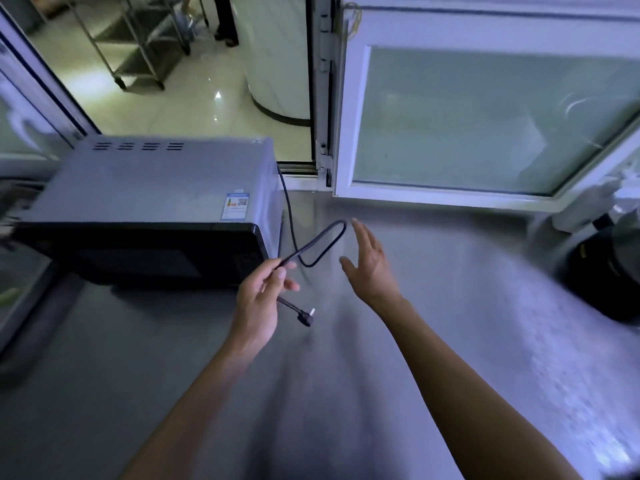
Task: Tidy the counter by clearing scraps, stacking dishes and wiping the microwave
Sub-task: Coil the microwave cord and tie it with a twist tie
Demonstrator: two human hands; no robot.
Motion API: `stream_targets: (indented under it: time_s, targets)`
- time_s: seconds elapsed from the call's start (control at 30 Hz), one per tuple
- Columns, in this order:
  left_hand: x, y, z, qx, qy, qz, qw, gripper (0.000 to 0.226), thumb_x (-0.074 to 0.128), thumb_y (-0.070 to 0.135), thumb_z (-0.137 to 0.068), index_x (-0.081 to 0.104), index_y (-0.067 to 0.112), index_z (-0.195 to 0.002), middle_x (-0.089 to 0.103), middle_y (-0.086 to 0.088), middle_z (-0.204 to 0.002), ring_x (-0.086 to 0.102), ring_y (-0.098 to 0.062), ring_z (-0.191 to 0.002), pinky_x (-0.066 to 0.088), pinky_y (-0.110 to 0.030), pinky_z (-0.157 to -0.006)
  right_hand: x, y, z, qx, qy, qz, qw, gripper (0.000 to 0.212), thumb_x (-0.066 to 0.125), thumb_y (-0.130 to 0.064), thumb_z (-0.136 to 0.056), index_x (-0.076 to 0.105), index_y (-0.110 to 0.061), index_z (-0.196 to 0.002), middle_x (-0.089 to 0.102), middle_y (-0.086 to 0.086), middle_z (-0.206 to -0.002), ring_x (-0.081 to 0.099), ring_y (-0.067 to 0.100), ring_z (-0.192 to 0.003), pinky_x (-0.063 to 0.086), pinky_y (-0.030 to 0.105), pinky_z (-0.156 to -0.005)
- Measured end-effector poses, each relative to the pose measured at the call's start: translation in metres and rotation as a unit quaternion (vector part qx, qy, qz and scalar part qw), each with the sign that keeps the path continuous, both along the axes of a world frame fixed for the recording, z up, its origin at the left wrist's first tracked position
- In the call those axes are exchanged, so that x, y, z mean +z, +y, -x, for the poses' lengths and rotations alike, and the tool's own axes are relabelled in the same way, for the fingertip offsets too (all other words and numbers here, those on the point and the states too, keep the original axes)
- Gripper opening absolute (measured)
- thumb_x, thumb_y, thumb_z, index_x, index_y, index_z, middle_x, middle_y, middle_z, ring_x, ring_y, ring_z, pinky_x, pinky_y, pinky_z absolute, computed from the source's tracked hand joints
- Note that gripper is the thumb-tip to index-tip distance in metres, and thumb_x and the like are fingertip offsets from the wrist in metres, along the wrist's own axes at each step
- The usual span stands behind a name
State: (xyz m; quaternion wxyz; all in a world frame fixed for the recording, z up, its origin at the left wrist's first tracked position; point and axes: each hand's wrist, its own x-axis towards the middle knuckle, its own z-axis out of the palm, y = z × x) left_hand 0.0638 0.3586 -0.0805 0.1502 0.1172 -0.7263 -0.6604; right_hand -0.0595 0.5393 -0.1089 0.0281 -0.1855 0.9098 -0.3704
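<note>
The left hand [258, 299] pinches the black power cord [313, 249] between thumb and fingers above the steel counter [450, 323], with the plug [306, 318] hanging just below the hand. The right hand [369, 265] hovers beside the cord loop, fingers straight and spread, holding nothing. The microwave [156, 202] sits on the counter at left, the cord running from its rear right corner.
</note>
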Motion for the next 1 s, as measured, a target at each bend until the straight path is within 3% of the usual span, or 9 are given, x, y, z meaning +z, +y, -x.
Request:
stream_targets:
  time_s: [0.1, 0.17, 0.27, 0.33, 0.4, 0.53, 0.67, 0.83, 1.0]
  targets:
    - [-0.002, -0.010, -0.013, 0.006, 0.012, 0.001, 1.000, 0.024, 0.048, 0.029, -0.098, 0.068, 0.019, -0.104, 0.069, -0.007, -0.085, 0.069, -0.025, -0.082, 0.049, -0.025, -0.077, 0.003, -0.020, 0.009, 0.004, -0.011, 0.011, 1.000, 0.077, 0.059, -0.015, -0.097, 0.013, -0.020, -0.158, 0.021, 0.005, -0.164, 0.023, 0.026, -0.149, 0.026, 0.039, -0.118]
    - [-0.002, -0.015, -0.022, 0.013, 0.024, 0.000, 1.000, 0.022, 0.048, 0.030, -0.099, 0.068, 0.021, -0.100, 0.066, -0.009, -0.078, 0.068, -0.030, -0.081, 0.051, -0.028, -0.078, 0.002, -0.032, 0.012, 0.005, -0.042, 0.007, 0.999, 0.073, 0.058, -0.016, -0.098, 0.015, -0.020, -0.157, 0.029, 0.009, -0.160, 0.029, 0.028, -0.145, 0.032, 0.041, -0.114]
    - [-0.001, -0.024, -0.031, 0.029, 0.033, 0.007, 0.999, 0.021, 0.047, 0.034, -0.099, 0.067, 0.025, -0.096, 0.065, -0.007, -0.073, 0.065, -0.032, -0.078, 0.052, -0.027, -0.078, -0.002, -0.047, 0.014, 0.017, -0.053, -0.015, 0.998, 0.040, 0.051, -0.012, -0.100, 0.042, -0.013, -0.139, 0.059, 0.019, -0.126, 0.055, 0.037, -0.110, 0.051, 0.046, -0.090]
    - [-0.002, -0.033, -0.034, 0.041, 0.030, 0.007, 0.999, 0.022, 0.046, 0.031, -0.100, 0.066, 0.021, -0.098, 0.065, -0.005, -0.073, 0.066, -0.030, -0.078, 0.052, -0.027, -0.078, -0.002, -0.050, 0.013, 0.013, -0.028, -0.014, 0.999, 0.017, 0.047, -0.010, -0.101, 0.053, -0.008, -0.117, 0.066, 0.019, -0.103, 0.059, 0.037, -0.083, 0.053, 0.044, -0.069]
    - [-0.006, -0.042, -0.037, 0.049, 0.030, 0.009, 0.998, 0.022, 0.047, 0.029, -0.100, 0.067, 0.021, -0.101, 0.066, -0.004, -0.073, 0.067, -0.025, -0.077, 0.052, -0.025, -0.077, -0.003, -0.048, 0.010, -0.001, -0.006, 0.012, 1.000, 0.015, 0.045, -0.007, -0.101, 0.056, -0.007, -0.110, 0.067, 0.018, -0.095, 0.057, 0.035, -0.073, 0.048, 0.040, -0.060]
    - [-0.017, -0.054, -0.036, 0.055, 0.015, 0.028, 0.998, 0.022, 0.048, 0.030, -0.100, 0.069, 0.023, -0.103, 0.059, 0.002, -0.068, 0.060, -0.020, -0.069, 0.051, -0.036, -0.074, 0.008, -0.033, 0.002, -0.070, -0.015, 0.094, 0.993, 0.015, 0.050, -0.013, -0.101, 0.061, -0.011, -0.110, 0.068, 0.010, -0.092, 0.058, 0.027, -0.072, 0.047, 0.036, -0.061]
    - [-0.025, -0.053, -0.028, 0.055, -0.008, 0.072, 0.996, 0.022, 0.047, 0.036, -0.099, 0.068, 0.033, -0.098, 0.053, 0.006, -0.065, 0.052, -0.013, -0.065, 0.044, -0.022, -0.066, 0.029, -0.014, -0.005, -0.113, 0.010, 0.174, 0.978, 0.012, 0.054, -0.021, -0.100, 0.066, -0.021, -0.101, 0.068, -0.003, -0.089, 0.065, 0.010, -0.082, 0.052, 0.033, -0.068]
    - [-0.023, -0.036, -0.007, 0.039, -0.028, 0.101, 0.994, 0.024, 0.049, 0.044, -0.100, 0.067, 0.029, -0.092, 0.061, 0.004, -0.070, 0.058, -0.007, -0.070, 0.044, -0.015, -0.066, 0.072, 0.000, -0.014, -0.094, 0.079, 0.232, 0.965, 0.013, 0.052, -0.019, -0.100, 0.065, -0.021, -0.103, 0.059, -0.012, -0.093, 0.066, 0.018, -0.079, 0.057, 0.048, -0.073]
    - [-0.006, -0.012, 0.032, 0.006, -0.010, 0.119, 0.993, 0.026, 0.045, 0.037, -0.105, 0.066, 0.024, -0.099, 0.061, -0.002, -0.071, 0.061, -0.012, -0.074, 0.047, -0.024, -0.074, 0.125, 0.013, -0.022, -0.089, 0.143, 0.272, 0.948, 0.013, 0.051, -0.027, -0.098, 0.062, -0.033, -0.102, 0.059, -0.018, -0.095, 0.066, 0.017, -0.075, 0.060, 0.044, -0.067]
